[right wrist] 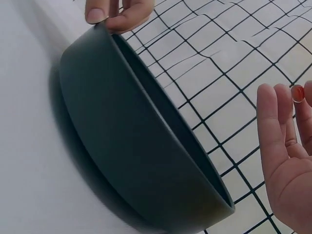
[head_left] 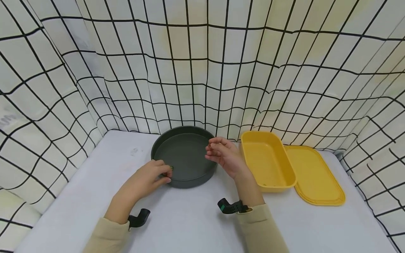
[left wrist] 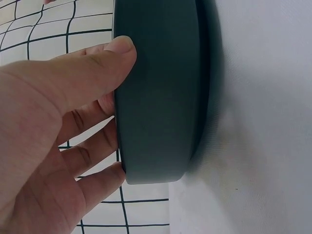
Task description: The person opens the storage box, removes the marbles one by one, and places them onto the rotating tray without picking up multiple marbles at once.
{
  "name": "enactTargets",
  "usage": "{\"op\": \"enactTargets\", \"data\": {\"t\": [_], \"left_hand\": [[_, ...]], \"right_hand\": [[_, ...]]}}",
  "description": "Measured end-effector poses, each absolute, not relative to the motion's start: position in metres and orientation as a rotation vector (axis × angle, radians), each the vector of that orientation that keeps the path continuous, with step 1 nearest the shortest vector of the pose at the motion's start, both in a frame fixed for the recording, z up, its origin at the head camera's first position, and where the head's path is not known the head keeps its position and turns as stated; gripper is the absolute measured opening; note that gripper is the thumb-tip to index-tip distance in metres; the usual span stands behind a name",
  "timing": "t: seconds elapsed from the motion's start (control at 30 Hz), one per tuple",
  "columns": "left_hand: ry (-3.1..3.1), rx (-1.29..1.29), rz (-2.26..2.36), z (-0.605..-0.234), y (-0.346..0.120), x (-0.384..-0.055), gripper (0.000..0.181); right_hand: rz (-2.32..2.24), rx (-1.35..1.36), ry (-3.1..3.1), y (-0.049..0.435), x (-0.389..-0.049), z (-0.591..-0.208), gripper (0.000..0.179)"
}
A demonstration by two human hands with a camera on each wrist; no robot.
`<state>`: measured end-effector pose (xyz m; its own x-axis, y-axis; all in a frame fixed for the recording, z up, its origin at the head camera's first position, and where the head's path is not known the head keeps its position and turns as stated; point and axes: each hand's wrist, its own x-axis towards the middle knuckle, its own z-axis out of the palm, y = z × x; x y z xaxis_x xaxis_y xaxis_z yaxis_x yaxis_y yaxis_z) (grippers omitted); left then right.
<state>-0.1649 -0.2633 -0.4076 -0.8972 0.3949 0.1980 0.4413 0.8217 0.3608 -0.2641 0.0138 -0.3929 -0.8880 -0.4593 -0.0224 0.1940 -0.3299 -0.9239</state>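
Observation:
A round dark green pan point(head_left: 186, 154) stands on the white table. My left hand point(head_left: 147, 181) holds its near left rim, thumb point(left wrist: 114, 61) against the outer wall and the other fingers reaching over the edge. Just beyond these fingertips a tiny green thing point(head_left: 172, 168) shows inside the pan. Over the pan's right edge is my right hand point(head_left: 229, 160), raised. Between its thumb and a fingertip it pinches a small, glassy reddish marble point(right wrist: 298, 93); the other fingers are fairly straight.
Right of the pan stands a yellow rectangular box point(head_left: 269, 160), small specks at its near end. Its yellow lid point(head_left: 316, 175) lies flat beside it, partly under the box. White walls with black grid netting point(head_left: 205, 70) enclose the table point(head_left: 183, 218) at the back and sides.

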Motion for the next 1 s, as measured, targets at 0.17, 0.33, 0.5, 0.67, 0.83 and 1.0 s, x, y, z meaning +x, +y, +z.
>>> {"op": "enactTargets", "data": {"t": [0.17,0.33,0.5,0.67,0.83,1.0], "left_hand": [[-2.885,-0.677,-0.614,-0.406,-0.262,-0.167,0.017],[-2.893,-0.664,-0.614,-0.405,-0.262,-0.167,0.018],[-2.9,-0.658,-0.616,-0.406,-0.262,-0.167,0.018],[-2.895,-0.666,-0.612,-0.406,-0.261,-0.168,0.018],[-2.902,-0.663,-0.61,-0.406,-0.262,-0.166,0.018],[-2.908,-0.656,-0.61,-0.406,-0.262,-0.165,0.018]], "right_hand": [[-2.209,-0.38,1.557,0.01,-0.264,-0.396,0.011],[-2.133,-0.393,1.621,0.002,-0.263,-0.402,0.016],[-2.068,-0.425,1.697,-0.007,-0.26,-0.409,0.025],[-1.981,-0.478,1.812,-0.015,-0.255,-0.414,0.02],[-1.886,-0.551,1.945,-0.019,-0.252,-0.418,0.021],[-1.682,-0.684,2.179,-0.023,-0.248,-0.422,0.016]]}}
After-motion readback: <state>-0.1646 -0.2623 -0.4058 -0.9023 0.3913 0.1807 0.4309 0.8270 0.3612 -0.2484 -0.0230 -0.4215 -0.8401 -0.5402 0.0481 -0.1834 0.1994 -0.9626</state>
